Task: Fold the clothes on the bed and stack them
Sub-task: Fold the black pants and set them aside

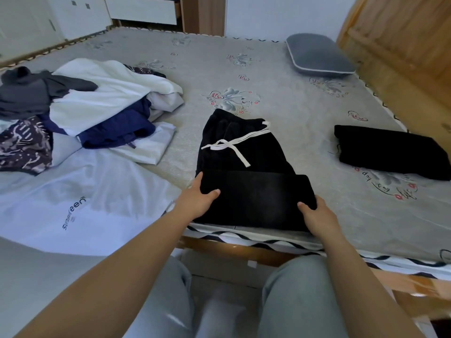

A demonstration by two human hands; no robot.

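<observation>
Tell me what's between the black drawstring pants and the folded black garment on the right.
Nothing: the head view shows bare grey mattress between the black drawstring pants and the folded black garment.

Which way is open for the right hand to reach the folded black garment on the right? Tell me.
Probably yes, straight across: bare mattress lies between the right hand and the folded black garment. But that hand now grips the black pants and must let go first.

Reaching up from the bottom of the frame with both bare forearms, gripping the black shorts (pixel 246 181) with left hand (pixel 199 200) and right hand (pixel 317 219), thumbs on top.
</observation>
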